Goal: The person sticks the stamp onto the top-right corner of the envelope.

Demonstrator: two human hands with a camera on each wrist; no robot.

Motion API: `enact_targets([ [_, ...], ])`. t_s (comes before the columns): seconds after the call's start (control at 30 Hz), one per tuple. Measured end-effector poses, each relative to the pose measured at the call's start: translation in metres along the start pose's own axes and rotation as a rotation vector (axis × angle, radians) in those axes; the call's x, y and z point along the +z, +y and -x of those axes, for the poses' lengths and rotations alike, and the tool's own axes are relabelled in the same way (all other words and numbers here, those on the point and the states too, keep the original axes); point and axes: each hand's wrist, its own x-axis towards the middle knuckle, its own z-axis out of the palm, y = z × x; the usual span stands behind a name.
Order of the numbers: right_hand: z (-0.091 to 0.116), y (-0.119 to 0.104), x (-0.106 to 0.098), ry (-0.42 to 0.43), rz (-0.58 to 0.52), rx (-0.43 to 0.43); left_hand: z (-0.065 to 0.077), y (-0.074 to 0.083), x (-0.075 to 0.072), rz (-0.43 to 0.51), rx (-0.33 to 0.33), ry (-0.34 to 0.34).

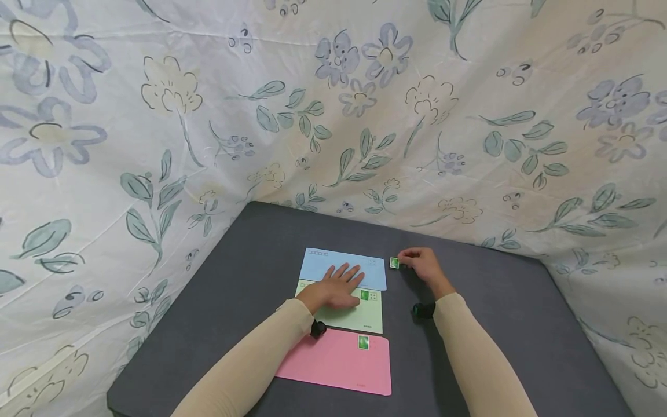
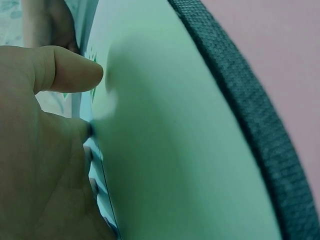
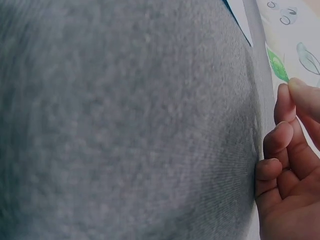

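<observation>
My left hand lies spread, fingers straight, over the blue envelope and the light green envelope below it. Between thumb and forefinger, my right hand pinches a small green postage stamp just off the blue envelope's right edge. In the right wrist view the stamp sticks out from the pinch, its other fingers curled. A green stamp sits near the green envelope's upper right corner. The pink envelope nearest me bears another stamp at its upper right.
The envelopes lie in a column on a dark grey table. A floral curtain hangs behind the table and along its sides. Black wrist cameras are strapped at both wrists, the right one showing above the table.
</observation>
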Motion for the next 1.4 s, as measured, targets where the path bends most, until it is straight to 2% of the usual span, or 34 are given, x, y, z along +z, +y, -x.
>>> enact_targets([
  [0.17, 0.002, -0.005, 0.003, 0.002, -0.008, 0.004, 0.008, 0.005, -0.004, -0.002, -0.003, 0.010],
  [0.43, -0.001, -0.007, 0.011, 0.012, -0.023, 0.011, 0.003, 0.002, 0.001, 0.000, 0.001, -0.002],
  [0.5, -0.001, -0.009, 0.012, 0.017, -0.021, 0.010, 0.006, 0.003, 0.000, 0.006, 0.004, 0.005],
  [0.73, 0.003, -0.016, 0.015, 0.008, -0.026, -0.005, 0.027, 0.016, -0.016, -0.029, -0.002, 0.018],
  [0.87, 0.001, -0.018, 0.018, 0.000, -0.034, -0.014, 0.020, 0.012, -0.012, -0.010, -0.011, -0.004],
  [1.13, -0.001, -0.023, 0.022, -0.009, -0.044, -0.007, -0.002, -0.002, 0.003, -0.008, -0.006, 0.002],
  [1.4, 0.001, -0.026, 0.026, -0.001, -0.056, -0.012, -0.005, -0.003, 0.004, -0.019, -0.005, 0.003],
])
